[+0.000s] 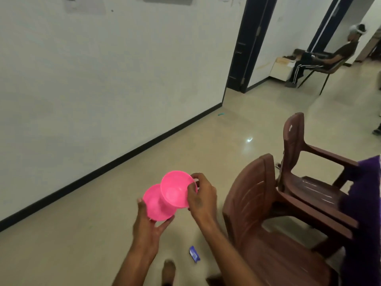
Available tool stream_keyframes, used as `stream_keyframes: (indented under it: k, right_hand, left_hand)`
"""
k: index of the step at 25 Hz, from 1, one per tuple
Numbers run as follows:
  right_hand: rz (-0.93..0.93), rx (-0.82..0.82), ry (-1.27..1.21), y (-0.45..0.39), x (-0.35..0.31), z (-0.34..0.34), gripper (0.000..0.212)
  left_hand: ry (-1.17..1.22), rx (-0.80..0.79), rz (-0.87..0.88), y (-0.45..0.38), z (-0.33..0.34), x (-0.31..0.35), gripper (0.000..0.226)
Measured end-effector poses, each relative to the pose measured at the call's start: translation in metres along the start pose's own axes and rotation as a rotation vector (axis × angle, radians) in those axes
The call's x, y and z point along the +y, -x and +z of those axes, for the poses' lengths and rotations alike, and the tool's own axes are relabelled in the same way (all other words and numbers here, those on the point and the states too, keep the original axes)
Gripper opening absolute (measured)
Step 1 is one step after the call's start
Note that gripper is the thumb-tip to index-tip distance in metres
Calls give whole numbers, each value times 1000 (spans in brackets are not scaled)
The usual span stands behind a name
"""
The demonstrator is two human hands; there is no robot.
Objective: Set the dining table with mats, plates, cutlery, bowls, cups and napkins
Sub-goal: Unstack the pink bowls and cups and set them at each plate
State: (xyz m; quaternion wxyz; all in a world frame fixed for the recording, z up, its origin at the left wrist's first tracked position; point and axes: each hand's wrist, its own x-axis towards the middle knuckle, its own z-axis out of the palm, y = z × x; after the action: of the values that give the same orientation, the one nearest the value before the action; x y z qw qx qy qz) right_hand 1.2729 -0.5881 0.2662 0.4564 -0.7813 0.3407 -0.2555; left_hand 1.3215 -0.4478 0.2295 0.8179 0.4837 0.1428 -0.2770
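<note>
I hold two pink plastic bowls in front of me above the floor. My left hand [149, 220] grips the lower left pink bowl [156, 205] by its bottom edge, thumb and fingers curled round the rim. My right hand [201, 196] grips the upper right pink bowl [175, 188], fingers over its right rim, its hollow facing me. The two bowls overlap, the upper right one in front. No dining table, mats, plates, cutlery, cups or napkins are in view.
Two brown plastic chairs [274, 205] stand close on my right, with purple cloth [365, 203] at the right edge. A small blue wrapper [194, 253] lies on the beige floor. A white wall runs along the left. A person sits on a chair [321, 62] far back by a dark doorway.
</note>
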Motion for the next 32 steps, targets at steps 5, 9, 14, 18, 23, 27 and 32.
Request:
stream_keyframes:
  k: [5, 9, 14, 18, 23, 27, 32]
  right_hand:
    - [348, 63, -475, -164, -11, 58, 30]
    - [514, 166, -723, -318, -9, 69, 34]
    - [553, 391, -851, -427, 22, 24, 40]
    - [631, 538, -820, -490, 69, -2, 42]
    - [711, 757, -820, -610, 122, -61, 40]
    - [639, 927, -859, -704, 136, -126, 38]
    - [577, 1135, -903, -806, 192, -218, 36]
  left_hand:
    - [-47, 29, 15, -136, 66, 59, 60]
    - [-108, -42, 68, -261, 179, 115, 55]
    - [-167, -126, 45, -366, 310, 105, 33]
    - [-255, -105, -30, -437, 403, 61, 45]
    - [-405, -309, -184, -525, 554, -3, 42]
    - [-485, -504, -262, -574, 693, -41, 36]
    - [-524, -647, -350, -614, 827, -110, 35]
